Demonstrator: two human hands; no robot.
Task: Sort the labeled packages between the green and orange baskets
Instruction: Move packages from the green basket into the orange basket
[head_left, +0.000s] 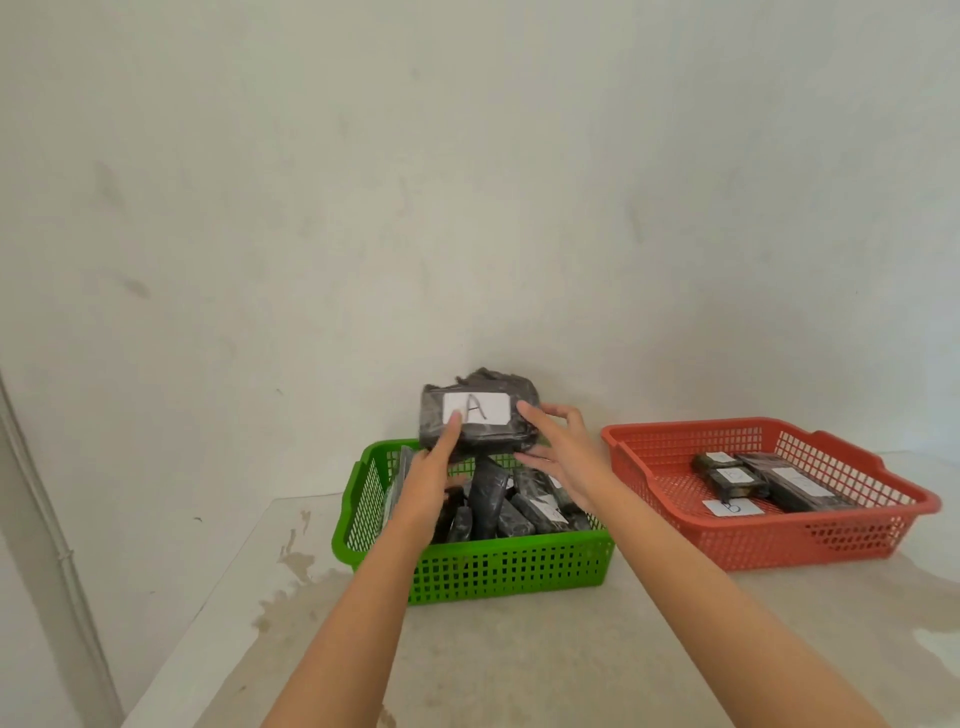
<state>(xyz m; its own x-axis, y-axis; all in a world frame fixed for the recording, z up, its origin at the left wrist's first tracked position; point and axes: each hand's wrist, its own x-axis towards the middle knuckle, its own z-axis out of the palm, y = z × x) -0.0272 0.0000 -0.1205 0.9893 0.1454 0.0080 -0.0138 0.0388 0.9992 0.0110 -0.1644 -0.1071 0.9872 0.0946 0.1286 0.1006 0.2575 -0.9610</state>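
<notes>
Both hands hold one package up above the green basket (467, 566); left hand (428, 478) grips its lower left edge, thumb pressed over the label's left end; right hand (563, 457) is half open, fingers spread, thumb on the pkg's right edge and fingers curled under the bottom right corner. Held package (480, 418) is a squarish, bulky block wrapped in dark grey crinkled plastic, wrap bunched loosely at the top; white rectangular paper label (478, 408) faces the camera w/ a hand-drawn "A", upright; long axis runs left-right, roughly level, face tilted toward the viewer.

Green basket is rigid plastic w/ lattice walls and a flared rim; inside, a heap of dark wrapped packages (511, 506) of oblong shape, several standing on end or leaning, some w/ white labels, letters not readable. Orange basket (769, 530), same lattice plastic, sits to the right, near but apart from the green one; it holds a few flat dark packages (769, 480), long axes angled front-right to back-left, plus a white label (733, 506) near the front w/ what looks like a "B". Both baskets rest on a pale, stained, matte table (519, 654) against a scuffed whitish wall (467, 182).
</notes>
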